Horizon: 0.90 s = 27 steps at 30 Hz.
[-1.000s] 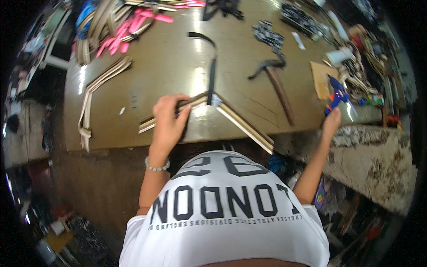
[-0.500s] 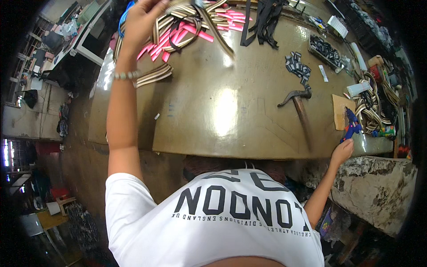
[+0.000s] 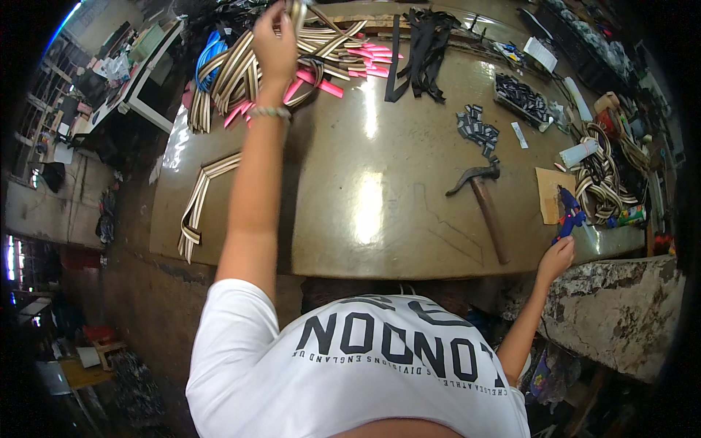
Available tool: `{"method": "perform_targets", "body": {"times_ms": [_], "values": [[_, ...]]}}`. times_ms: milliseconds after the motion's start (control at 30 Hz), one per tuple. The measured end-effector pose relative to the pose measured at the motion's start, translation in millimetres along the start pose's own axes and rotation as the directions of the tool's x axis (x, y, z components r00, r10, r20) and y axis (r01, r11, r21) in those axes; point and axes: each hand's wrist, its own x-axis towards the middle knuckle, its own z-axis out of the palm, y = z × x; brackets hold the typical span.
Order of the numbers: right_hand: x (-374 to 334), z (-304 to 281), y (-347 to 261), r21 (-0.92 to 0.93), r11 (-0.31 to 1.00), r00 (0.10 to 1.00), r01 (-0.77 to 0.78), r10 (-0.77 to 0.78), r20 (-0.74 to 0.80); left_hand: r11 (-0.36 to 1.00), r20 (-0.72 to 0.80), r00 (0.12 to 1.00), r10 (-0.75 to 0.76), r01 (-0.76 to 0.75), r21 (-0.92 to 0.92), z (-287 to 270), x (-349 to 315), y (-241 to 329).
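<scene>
My left hand (image 3: 276,55) is raised over the far left of the table, its fingers closed on a striped strap (image 3: 297,16) that runs partly out of the picture. Under and around it spreads a heap of cream, brown and black striped straps (image 3: 237,69) with pink ends (image 3: 331,88). Down at the right front corner, my right hand (image 3: 558,259) grips a blue glue gun (image 3: 569,212), its front end over a piece of brown cardboard (image 3: 550,191). A folded striped strap (image 3: 191,212) lies apart, left of my left forearm.
A claw hammer (image 3: 489,215) lies right of centre, beside a pile of small dark pieces (image 3: 478,130). Behind stands a box of similar pieces (image 3: 522,101). Black straps (image 3: 423,58) hang over the far edge. Coiled striped straps (image 3: 600,179) crowd the right edge.
My left hand has moved right over the heap, and the strap that dangled beside it has moved out of the middle. The right hand with the glue gun has barely shifted.
</scene>
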Motion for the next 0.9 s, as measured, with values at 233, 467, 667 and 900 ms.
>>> {"method": "perform_targets", "body": {"times_ms": [233, 467, 667, 900], "values": [[-1, -3, -7, 0.018, 1.000, 1.000, -0.020, 0.020, 0.000, 0.704, 0.366, 0.658, -0.658, 0.365, 0.610, 21, -109, -20], [-4, -3, -9, 0.100, 0.993, 0.998, -0.059, 0.058, 0.011, 0.718, 0.406, 0.632, -0.660, 0.372, 0.588, 25, -70, -23], [-2, -2, -4, 0.026, 0.997, 0.998, -0.067, 0.067, 0.001, 0.836, 0.448, 0.805, -0.389, 0.104, 0.539, 14, 78, -44], [-5, -4, -7, 0.102, 0.995, 0.999, -0.018, 0.021, -0.028, 0.758, 0.514, 0.720, -0.465, 0.023, 0.652, -29, 139, -123]]}}
